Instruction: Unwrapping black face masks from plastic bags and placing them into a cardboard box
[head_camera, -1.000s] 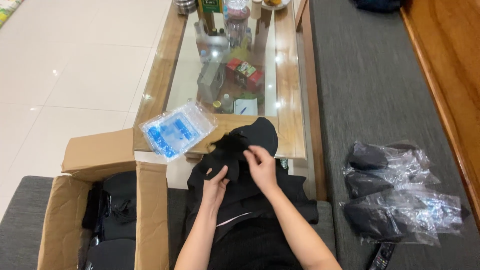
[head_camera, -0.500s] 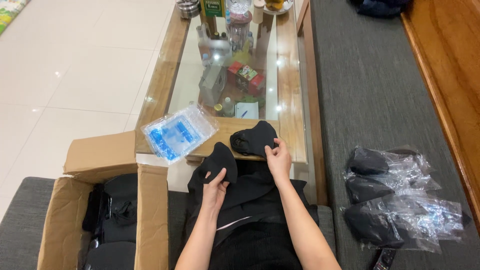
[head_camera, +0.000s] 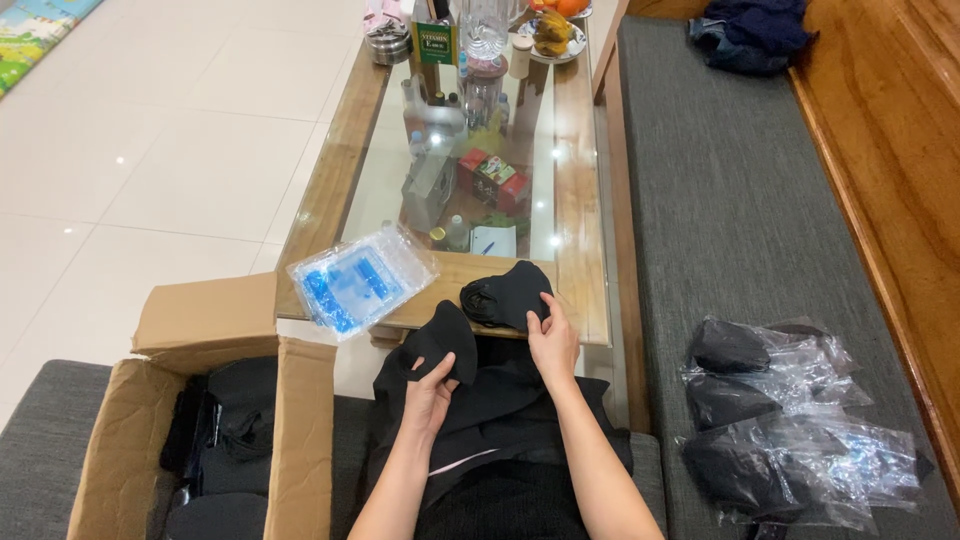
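- My left hand (head_camera: 430, 392) is pinched on a black fabric piece (head_camera: 440, 345), thumb on top, fingers curled beneath, holding it up just over my lap.
- My right hand (head_camera: 553, 338) rests on a second black piece (head_camera: 508, 296), lying on the near wooden edge of the glass coffee table (head_camera: 575, 200). Fingers are closed lightly on its near rim, gripping rather than just touching, as far as I can tell.
- Both pieces look soft and very light, I'd say: they droop and fold where I hold them, no stiffness at all.
- Matte cloth, so not slippery; a thumb-and-finger pinch at an edge or seam should hold fine.
- Nothing fragile here, I judge, though a loose grip lets the shape flop open.
- Just left of the table piece lies a clear plastic bag with blue inside (head_camera: 360, 283), hanging over the table's corner.
- An open cardboard box (head_camera: 300, 430) with more dark items sits by my left arm.
- On the grey sofa cushion (head_camera: 740, 220) to my right, a cluster of bagged black items (head_camera: 790, 420) in crinkly clear plastic, which looks slicker to grasp.
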